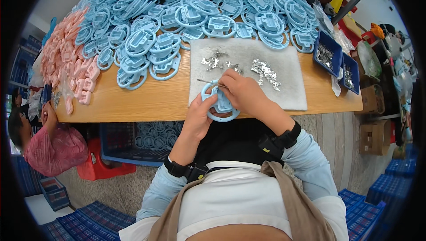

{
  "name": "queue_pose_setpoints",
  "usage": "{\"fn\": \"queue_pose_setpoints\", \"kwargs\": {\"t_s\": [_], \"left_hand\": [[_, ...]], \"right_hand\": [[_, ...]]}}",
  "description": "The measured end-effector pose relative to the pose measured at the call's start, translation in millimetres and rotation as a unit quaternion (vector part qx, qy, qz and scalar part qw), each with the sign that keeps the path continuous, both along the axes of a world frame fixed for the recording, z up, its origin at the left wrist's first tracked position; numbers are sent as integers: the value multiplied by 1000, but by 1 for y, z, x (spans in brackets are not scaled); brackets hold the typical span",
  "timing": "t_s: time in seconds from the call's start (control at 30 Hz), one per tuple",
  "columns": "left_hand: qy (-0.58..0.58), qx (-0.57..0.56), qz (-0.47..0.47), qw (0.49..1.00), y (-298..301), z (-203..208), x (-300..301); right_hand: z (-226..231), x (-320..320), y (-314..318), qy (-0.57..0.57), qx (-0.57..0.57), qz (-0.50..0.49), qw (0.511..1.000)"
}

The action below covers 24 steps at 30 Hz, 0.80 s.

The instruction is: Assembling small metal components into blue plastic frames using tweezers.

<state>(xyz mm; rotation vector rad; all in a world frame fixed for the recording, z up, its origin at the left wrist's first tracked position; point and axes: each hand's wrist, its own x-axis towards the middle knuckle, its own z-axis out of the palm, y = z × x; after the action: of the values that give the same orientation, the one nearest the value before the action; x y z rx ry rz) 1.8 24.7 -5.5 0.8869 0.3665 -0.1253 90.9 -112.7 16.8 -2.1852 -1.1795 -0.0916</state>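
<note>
My left hand (198,119) is closed on the lower left rim of a light blue plastic toy steering wheel (223,104), held tilted at the table's front edge. Over its upper part, my right hand (248,94) pinches a thin metal tool that looks like tweezers (207,82); the tip points left across the rim. Whether the tool grips a small part cannot be made out. Just beyond my hands lies a grey felt mat (290,63). On it are loose piles of small shiny metal plates (266,73), with another pile of metal plates (212,61) farther left.
Many blue wheels (191,15) heap across the back of the wooden table (151,103). Pink plastic parts (66,59) pile at the left. Two blue bins (328,54) of metal pieces stand at the right. Another person's hand (49,114) shows beside a pink bag (55,148).
</note>
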Motion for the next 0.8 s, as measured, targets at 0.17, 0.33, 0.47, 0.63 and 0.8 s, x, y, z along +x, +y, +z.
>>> {"fn": "queue_pose_setpoints", "kwargs": {"t_s": [0.17,0.33,0.47,0.63,0.8], "left_hand": [[-4,4,2,1000,0,0,-1],[-8,7,42,999,0,-1,-1],[-5,-31,61,998,5,3,3],[-4,-63,68,996,6,0,3],[-3,-64,71,995,6,-3,3]], "right_hand": [[4,-14,-2,-143,-29,21,989],[7,-23,-4,-47,4,-7,999],[10,-27,-7,57,29,-83,995],[-4,-40,-13,12,-34,-80,996],[-4,-43,-11,-24,-84,-85,993]]}}
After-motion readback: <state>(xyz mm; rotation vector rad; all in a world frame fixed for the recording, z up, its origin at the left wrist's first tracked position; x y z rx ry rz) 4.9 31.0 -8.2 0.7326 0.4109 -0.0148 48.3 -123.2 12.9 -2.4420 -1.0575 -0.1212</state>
